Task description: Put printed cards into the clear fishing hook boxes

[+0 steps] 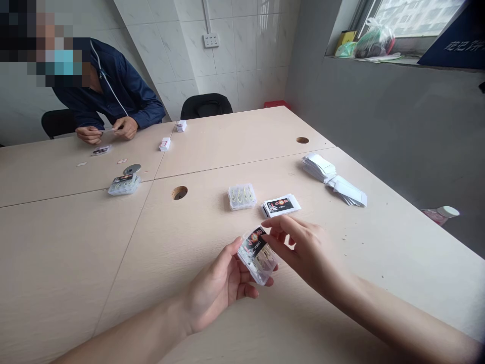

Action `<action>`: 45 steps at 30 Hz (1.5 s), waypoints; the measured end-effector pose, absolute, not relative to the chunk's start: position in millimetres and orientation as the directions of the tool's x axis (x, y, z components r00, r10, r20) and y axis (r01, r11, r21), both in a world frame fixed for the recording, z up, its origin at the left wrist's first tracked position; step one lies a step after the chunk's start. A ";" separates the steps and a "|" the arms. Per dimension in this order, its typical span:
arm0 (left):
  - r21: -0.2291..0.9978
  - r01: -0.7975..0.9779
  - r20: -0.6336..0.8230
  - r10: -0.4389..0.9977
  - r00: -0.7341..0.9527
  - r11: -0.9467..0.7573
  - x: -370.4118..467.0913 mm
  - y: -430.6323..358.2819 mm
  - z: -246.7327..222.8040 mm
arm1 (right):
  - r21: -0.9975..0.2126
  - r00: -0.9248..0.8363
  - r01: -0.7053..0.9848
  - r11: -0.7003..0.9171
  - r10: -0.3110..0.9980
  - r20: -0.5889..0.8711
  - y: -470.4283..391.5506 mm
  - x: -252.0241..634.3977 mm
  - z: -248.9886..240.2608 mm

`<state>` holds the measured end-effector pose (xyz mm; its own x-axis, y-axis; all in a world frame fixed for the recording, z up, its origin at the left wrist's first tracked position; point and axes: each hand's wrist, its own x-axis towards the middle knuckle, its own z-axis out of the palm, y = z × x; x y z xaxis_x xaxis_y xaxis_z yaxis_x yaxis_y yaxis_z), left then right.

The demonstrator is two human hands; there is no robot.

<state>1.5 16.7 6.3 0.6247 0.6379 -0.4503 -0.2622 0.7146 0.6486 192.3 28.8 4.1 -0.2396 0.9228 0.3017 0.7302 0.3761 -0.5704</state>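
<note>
A small clear plastic box (261, 264) with a black label (254, 241) on its upper part lies tilted in my left hand (223, 283), whose fingers are wrapped round it. My right hand (299, 242) is at the box's upper right edge, thumb and forefinger bent near the label; whether they pinch anything is too small to tell. Just beyond, a second clear box (242, 196) with several light-coloured items inside sits on the table. Beside it on the right is a stack of cards (281, 205) with a black printed label on top.
White paper stacks (319, 168) lie at the right on the table (197, 237). More boxes (124, 185) and a metal disc (132, 169) are at the left. A person (113, 86) across the table holds a small strip. A capped bottle (441, 214) stands beyond the right edge.
</note>
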 end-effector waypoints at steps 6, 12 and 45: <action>0.658 -0.256 -0.451 0.643 0.620 0.708 1.9 17.1 7.1 | -0.573 -0.239 0.736 0.360 0.931 0.277 29.5 193.1 4.0; 0.663 -0.252 -0.453 0.645 0.615 0.705 1.7 16.8 6.3 | -0.575 -0.234 0.738 0.353 0.933 0.272 30.1 192.4 4.3; 0.670 -0.245 -0.451 0.647 0.615 0.700 0.6 15.6 5.4 | -0.597 -0.227 0.728 0.338 0.940 0.255 30.3 193.0 4.7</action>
<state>0.6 15.6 5.4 0.6153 0.6467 -0.4507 -0.2450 0.7003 0.6705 193.0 30.3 4.7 -0.2272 0.9398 0.2552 0.7278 0.3380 -0.5968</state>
